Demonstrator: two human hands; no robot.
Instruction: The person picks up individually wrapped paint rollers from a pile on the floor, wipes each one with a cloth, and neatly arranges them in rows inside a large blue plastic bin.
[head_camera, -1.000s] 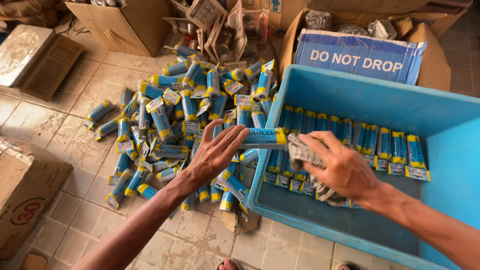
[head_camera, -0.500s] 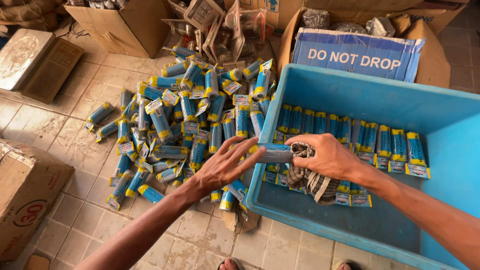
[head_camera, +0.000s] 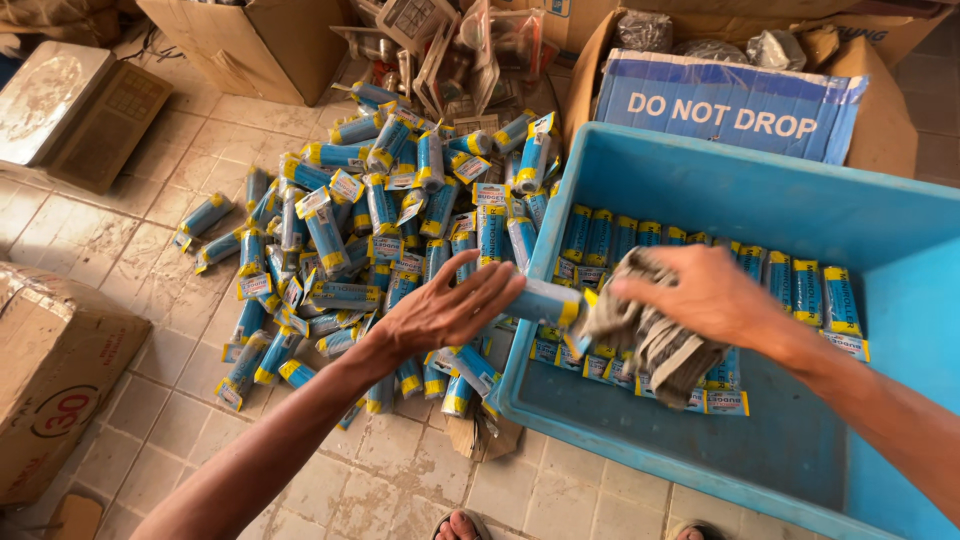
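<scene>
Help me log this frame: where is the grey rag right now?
In the head view, right of centre, the grey rag is in the right hand, over the blue tub's near-left corner, against the blue roll at the left hand.

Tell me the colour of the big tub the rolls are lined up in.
The tub is plain light blue, seen clearly in the head view.

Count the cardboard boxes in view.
4: one brown box at lower left, one at top left, one behind the blue crate, one partly visible at top centre. Others may be hidden.
</scene>
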